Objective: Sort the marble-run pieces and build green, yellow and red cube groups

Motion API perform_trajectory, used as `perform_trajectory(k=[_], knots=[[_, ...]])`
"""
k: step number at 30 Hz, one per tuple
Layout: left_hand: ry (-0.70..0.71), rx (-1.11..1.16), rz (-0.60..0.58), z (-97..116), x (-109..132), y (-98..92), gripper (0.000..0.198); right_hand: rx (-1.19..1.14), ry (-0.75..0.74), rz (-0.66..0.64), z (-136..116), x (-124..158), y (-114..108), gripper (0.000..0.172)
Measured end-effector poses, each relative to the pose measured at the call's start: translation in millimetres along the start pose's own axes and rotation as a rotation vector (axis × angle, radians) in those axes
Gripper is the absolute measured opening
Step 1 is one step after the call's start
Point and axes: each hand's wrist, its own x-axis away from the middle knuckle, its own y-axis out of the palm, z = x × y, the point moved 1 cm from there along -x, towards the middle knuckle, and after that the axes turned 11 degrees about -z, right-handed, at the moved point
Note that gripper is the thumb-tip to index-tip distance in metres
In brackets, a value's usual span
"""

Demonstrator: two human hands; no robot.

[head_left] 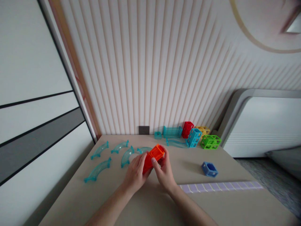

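Above the middle of the table, my left hand (134, 175) is closed around a red block (147, 164), which tilts up to the right. My right hand (166, 175) grips an orange open-frame block (157, 152) with thumb and fingers. The two blocks touch end to end, though my fingers hide part of the joint. Behind my left hand lie clear teal curved track pieces, one (127, 156) close by and another (144, 149) partly hidden by the hands. A blue square frame block (209, 169) rests on the table to the right.
More teal curved tracks (98, 169) lie at the left. Along the back right stand a straight teal track (172, 131), a red block (187, 129), a light-blue block (194, 137), a yellow block (204, 130) and a green block (211, 142). A purple marked strip (221, 187) crosses the front right.
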Motion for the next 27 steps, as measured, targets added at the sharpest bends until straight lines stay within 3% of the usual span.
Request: perform_trajectory(k=[7, 12, 16, 21, 24, 27], knots=[[0.053, 0.104, -0.009, 5.8, 3.6, -7.8, 0.066, -0.087, 0.059, 0.173, 3.6, 2.6, -9.1, 0.051], [0.079, 0.237, 0.044, 12.0, 5.3, -17.7, 0.056, -0.249, 0.172, 0.195, 4.3, 0.8, -16.2, 0.045], [0.167, 0.321, 0.037, 13.4, 6.4, -25.8, 0.032, -0.131, 0.11, 0.245, 7.0, 1.2, -19.3, 0.047], [0.301, 0.504, -0.074, 15.1, 10.4, -24.7, 0.032, 0.092, 0.004, 0.27, 7.7, 2.2, -20.7, 0.057], [0.165, 0.713, -0.174, 19.0, 12.0, -17.5, 0.034, 0.143, 0.005, 0.243, 7.7, 4.7, -20.8, 0.055], [-0.073, 1.085, -0.277, 24.9, 12.5, -10.0, 0.053, 0.158, 0.003, 0.234, 7.7, 8.5, -20.4, 0.053]])
